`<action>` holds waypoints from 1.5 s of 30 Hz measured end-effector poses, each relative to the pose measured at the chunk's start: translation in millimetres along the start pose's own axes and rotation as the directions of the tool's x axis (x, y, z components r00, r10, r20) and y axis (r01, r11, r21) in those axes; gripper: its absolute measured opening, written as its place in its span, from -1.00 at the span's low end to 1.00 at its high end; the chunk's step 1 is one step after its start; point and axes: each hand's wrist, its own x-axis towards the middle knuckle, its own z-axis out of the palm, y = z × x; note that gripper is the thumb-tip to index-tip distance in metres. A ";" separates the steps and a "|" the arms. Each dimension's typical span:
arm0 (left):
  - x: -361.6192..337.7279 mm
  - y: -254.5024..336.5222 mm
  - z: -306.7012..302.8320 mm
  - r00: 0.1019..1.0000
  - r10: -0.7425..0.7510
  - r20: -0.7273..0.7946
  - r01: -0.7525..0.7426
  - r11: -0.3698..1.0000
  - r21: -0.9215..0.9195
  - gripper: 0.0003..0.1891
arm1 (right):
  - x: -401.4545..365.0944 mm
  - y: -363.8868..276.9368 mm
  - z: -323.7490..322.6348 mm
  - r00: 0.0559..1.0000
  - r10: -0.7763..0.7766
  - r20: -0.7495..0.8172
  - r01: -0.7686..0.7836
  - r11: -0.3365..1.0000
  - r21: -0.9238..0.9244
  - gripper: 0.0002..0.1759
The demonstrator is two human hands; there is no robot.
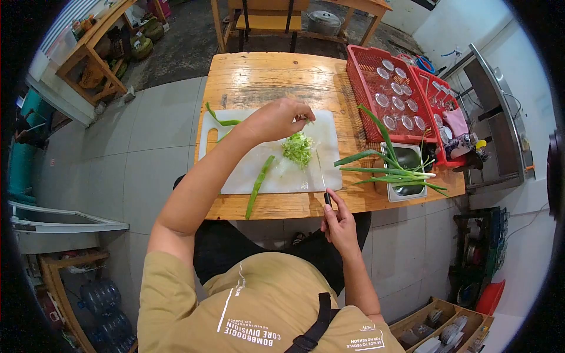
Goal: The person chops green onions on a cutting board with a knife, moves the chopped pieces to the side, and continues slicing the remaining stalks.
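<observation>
My right hand (339, 226) grips the black handle of a knife (327, 199) at the board's near edge, its thin blade pointing away over the board. Above the far part of the white cutting board (235, 159), my left hand (285, 120) is closed with fingertips bent together; what they pinch, if anything, is too small to make out. Just below that hand lies a pile of chopped green onion (298, 150). A long green onion piece (259, 187) sticks out past the board's near edge. Another green leaf (220, 119) lies at the far left, partly behind my left forearm.
Whole green onions (400, 172) lie across a metal container (408, 154) at the wooden table's (265, 70) right. Behind it stands a red basket (359, 88) with upturned glasses. Another red basket (424, 79) holds cups and utensils. A chair (268, 22) stands beyond the table.
</observation>
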 end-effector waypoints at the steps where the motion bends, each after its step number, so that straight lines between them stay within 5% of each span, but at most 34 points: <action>1: -0.4 -1.0 2.0 1.000 -0.002 0.011 0.002 1.000 0.013 -0.76 | -0.7 0.1 0.0 1.000 0.004 -0.002 -0.004 1.000 0.004 -0.40; 6: 0.8 -8.7 14.6 0.999 -0.005 0.054 0.002 0.998 0.061 -0.70 | -0.2 2.6 -0.3 1.000 -0.008 -0.002 0.008 1.000 -0.007 -0.43; 15: -15.4 -18.1 74.6 0.996 0.003 0.086 -0.040 0.901 0.431 -0.45 | -0.9 5.6 -0.2 1.000 0.002 0.004 -0.002 1.000 0.002 -0.43; 17: -12.1 -18.1 77.8 0.975 -0.101 0.199 0.010 0.911 0.411 -0.49 | -1.2 5.7 -0.5 1.000 0.000 0.003 0.000 1.000 0.008 -0.43; 23: -9.9 -34.7 93.3 0.976 -0.129 0.177 0.080 0.962 0.262 -0.67 | -0.7 8.5 -2.2 1.000 0.007 -0.019 -0.007 1.000 -0.003 -0.44; 29: 1.7 -34.9 64.6 0.999 -0.017 0.050 0.017 1.000 -0.012 -0.75 | -1.6 6.0 -2.7 1.000 0.025 -0.006 -0.025 0.999 0.026 -0.43; 40: 5.6 -11.1 25.3 0.996 -0.093 -0.004 0.091 0.988 -0.125 -0.74 | -0.3 4.9 -2.9 0.999 0.048 -0.008 -0.047 0.998 0.037 -0.41; 45: 3.7 -17.8 33.7 0.997 -0.007 -0.076 0.000 0.995 -0.096 -0.78 | 1.3 10.2 -4.0 1.000 0.012 -0.009 -0.011 1.000 0.024 -0.42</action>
